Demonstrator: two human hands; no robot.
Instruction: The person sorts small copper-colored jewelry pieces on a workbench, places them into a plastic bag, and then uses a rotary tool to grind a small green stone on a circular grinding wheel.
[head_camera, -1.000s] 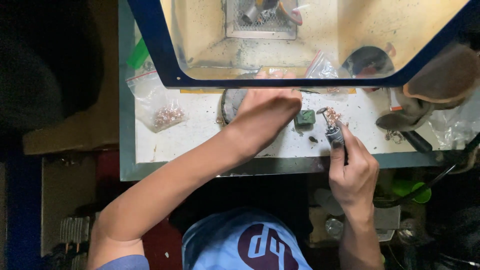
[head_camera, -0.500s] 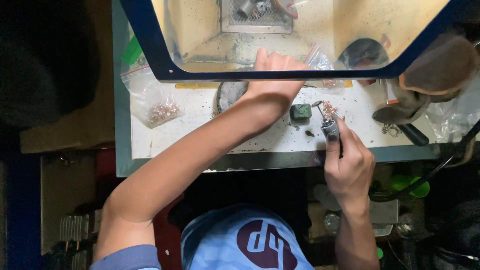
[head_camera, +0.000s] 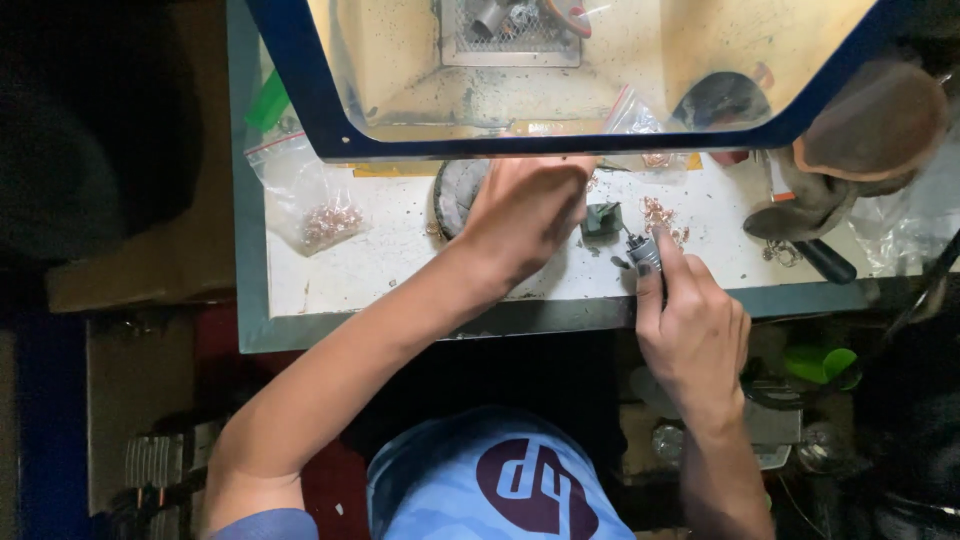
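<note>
My left hand (head_camera: 525, 215) lies on the white bench top (head_camera: 380, 270), its back to the camera and its fingers curled beside a small grey-green block (head_camera: 602, 220). What the fingers hold is hidden. My right hand (head_camera: 690, 330) grips a slim metal rotary handpiece (head_camera: 646, 250), whose tip points at the block. A small heap of copper-coloured pieces (head_camera: 662, 214) lies just right of the block. A round dark dish (head_camera: 452, 190) sits partly under my left hand.
A blue-framed clear shield (head_camera: 560, 145) overhangs the far half of the bench. At the left lies a plastic bag of copper pieces (head_camera: 318, 215). A brown leather pad (head_camera: 870, 125) and a black-handled tool (head_camera: 825, 262) are at the right. A green object (head_camera: 825, 362) sits below the bench edge.
My left hand reached forward under the shield's edge, then drew back beside the block. My right hand kept hold of the handpiece and barely moved.
</note>
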